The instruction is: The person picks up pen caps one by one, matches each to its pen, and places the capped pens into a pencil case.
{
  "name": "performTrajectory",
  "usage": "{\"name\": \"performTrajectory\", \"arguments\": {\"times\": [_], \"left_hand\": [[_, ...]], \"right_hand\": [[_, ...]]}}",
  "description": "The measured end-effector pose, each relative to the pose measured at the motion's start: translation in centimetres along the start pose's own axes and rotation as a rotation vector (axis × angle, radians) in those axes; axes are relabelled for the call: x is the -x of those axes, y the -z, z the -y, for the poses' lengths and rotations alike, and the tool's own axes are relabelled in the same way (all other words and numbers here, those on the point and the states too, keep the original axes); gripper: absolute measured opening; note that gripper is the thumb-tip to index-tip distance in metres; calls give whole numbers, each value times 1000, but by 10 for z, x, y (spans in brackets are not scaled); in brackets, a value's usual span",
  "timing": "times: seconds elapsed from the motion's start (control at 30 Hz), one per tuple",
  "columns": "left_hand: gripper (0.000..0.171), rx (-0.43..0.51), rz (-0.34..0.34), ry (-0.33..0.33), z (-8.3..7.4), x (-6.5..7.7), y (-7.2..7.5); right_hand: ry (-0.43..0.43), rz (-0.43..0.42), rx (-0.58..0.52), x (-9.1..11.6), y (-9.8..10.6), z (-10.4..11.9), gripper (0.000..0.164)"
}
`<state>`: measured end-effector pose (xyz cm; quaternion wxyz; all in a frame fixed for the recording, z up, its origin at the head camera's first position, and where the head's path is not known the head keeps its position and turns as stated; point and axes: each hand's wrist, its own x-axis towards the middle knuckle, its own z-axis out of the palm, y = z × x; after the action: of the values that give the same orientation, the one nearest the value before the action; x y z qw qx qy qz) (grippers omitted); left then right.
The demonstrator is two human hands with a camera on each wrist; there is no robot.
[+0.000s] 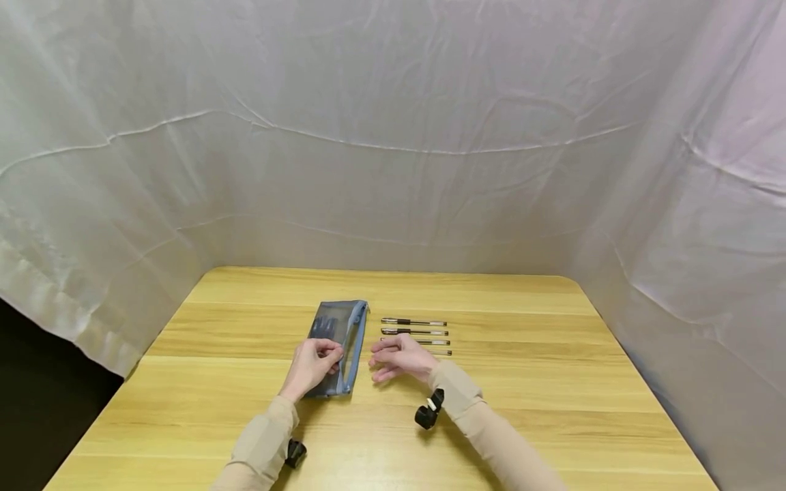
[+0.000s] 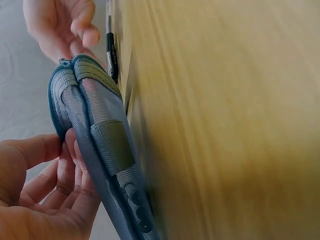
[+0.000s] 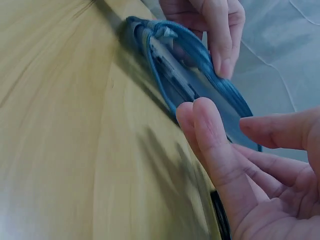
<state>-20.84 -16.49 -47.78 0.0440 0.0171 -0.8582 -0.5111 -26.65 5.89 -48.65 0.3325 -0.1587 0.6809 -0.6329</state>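
Note:
A blue zip pouch (image 1: 336, 312) with see-through mesh sides lies on the table, its zip side gaping towards the right. Dark slim items show through the mesh; their kind is unclear. My left hand (image 1: 312, 365) pinches the upper lip of the opening between thumb and fingers, holding it raised. Just right of the mouth is my right hand (image 1: 405, 358), fingers loosely extended and holding nothing. Beyond the right hand lie several black-and-clear pens (image 1: 414, 322) in a row, the nearer ones partly covered by that hand. In the right wrist view the parted pouch edges (image 3: 227, 92) are plain.
The wooden table (image 1: 522, 382) has a rounded far edge. Pale grey cloth (image 1: 393, 191) hangs behind it and along both sides. Each wrist carries a small black camera (image 1: 426, 414) on a beige band.

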Motion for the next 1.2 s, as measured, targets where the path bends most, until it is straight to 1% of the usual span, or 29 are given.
{"name": "performTrajectory", "arguments": {"times": [0.07,0.17,0.3,0.43,0.57,0.67,0.8,0.9,1.0,1.2], "left_hand": [[10,2,3,0,0,0,0],[10,1,4,-4,0,1,0],[10,0,7,-1,0,2,0],[10,0,9,1,1,2,0],[10,0,12,2,1,2,-1],[10,1,14,7,1,2,-1],[10,3,15,10,1,2,-1],[10,1,13,12,1,2,-1],[10,2,13,13,0,2,-1],[10,3,12,8,0,2,-1]], "right_hand": [[33,-25,53,8,7,-2,41],[65,-90,121,19,18,-4,39],[114,-168,176,31,34,-8,38],[202,-224,293,38,50,-13,38],[248,-261,402,44,59,-14,35],[256,-287,481,45,62,-14,33],[223,-347,576,45,64,-15,29],[195,-392,603,43,64,-16,26],[192,-422,624,42,63,-17,24],[189,-450,673,37,63,-18,20]]}}
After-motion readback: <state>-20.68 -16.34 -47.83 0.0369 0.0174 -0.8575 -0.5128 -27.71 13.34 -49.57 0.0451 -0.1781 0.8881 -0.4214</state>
